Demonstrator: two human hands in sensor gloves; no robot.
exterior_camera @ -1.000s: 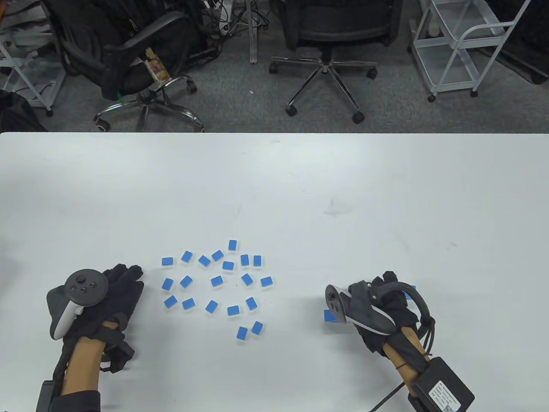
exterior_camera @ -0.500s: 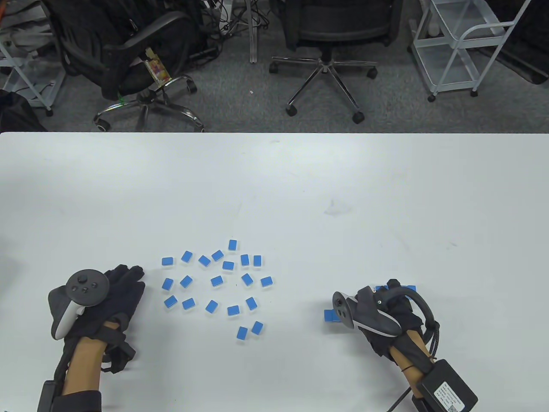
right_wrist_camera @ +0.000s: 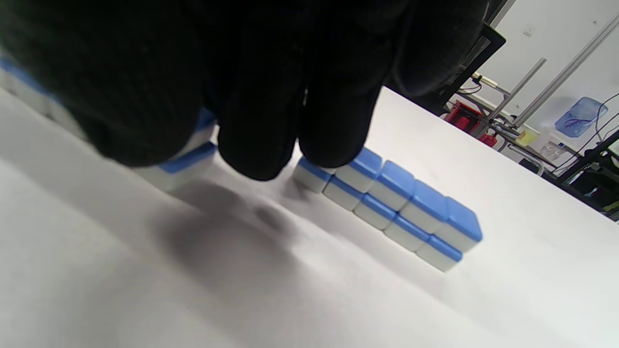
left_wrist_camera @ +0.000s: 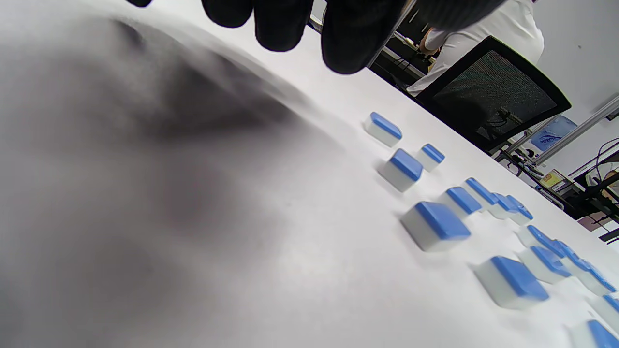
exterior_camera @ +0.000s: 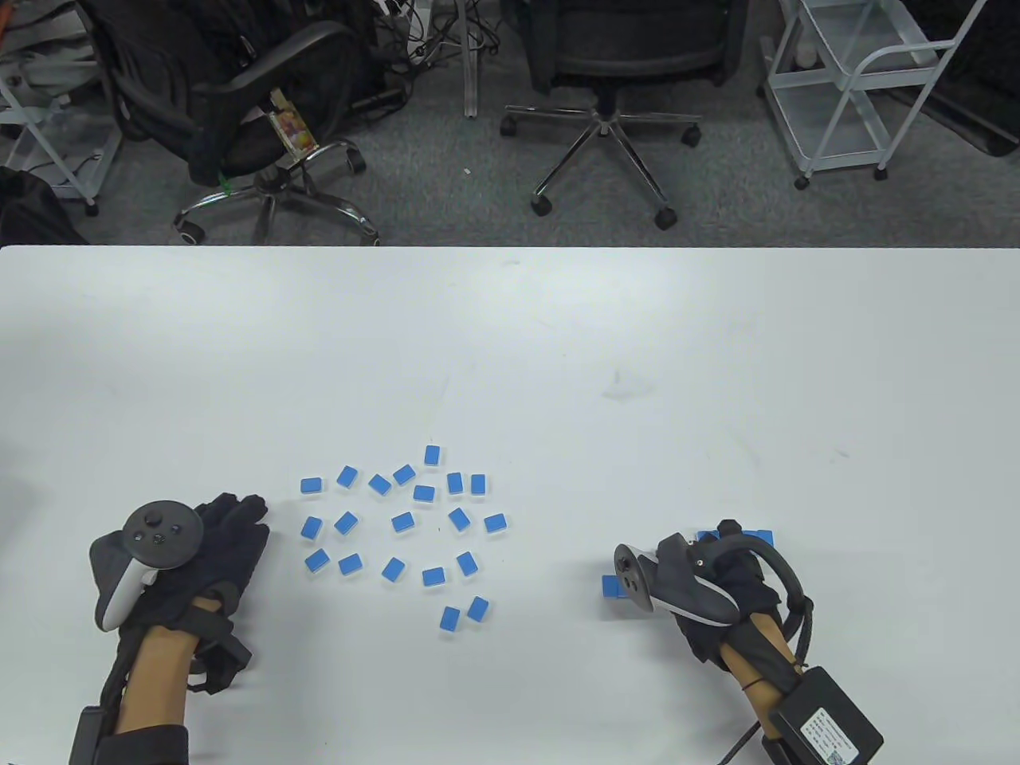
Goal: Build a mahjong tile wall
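Two tiers of blue-backed tiles form the wall (right_wrist_camera: 394, 205) running rightward from the right hand (exterior_camera: 717, 586), whose fingers (right_wrist_camera: 256, 130) seemingly pinch a tile (right_wrist_camera: 186, 164) beside its near end, while the flat, empty left hand (exterior_camera: 211, 550) lies nearer the loose tiles (exterior_camera: 402, 522) on the worktop (exterior_camera: 510, 343).

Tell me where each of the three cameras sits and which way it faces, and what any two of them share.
Table view: above, looking down the table toward office chairs; shows both gloved hands, left hand and right hand.
Left wrist view: low at the left wrist, looking across the loose tiles; fingertips hang at the top.
Right wrist view: low under the right hand, facing the stacked tile wall.
Shared: the loose tiles appear in the table and left wrist views; the wall, mostly hidden from above, in the table and right wrist views.
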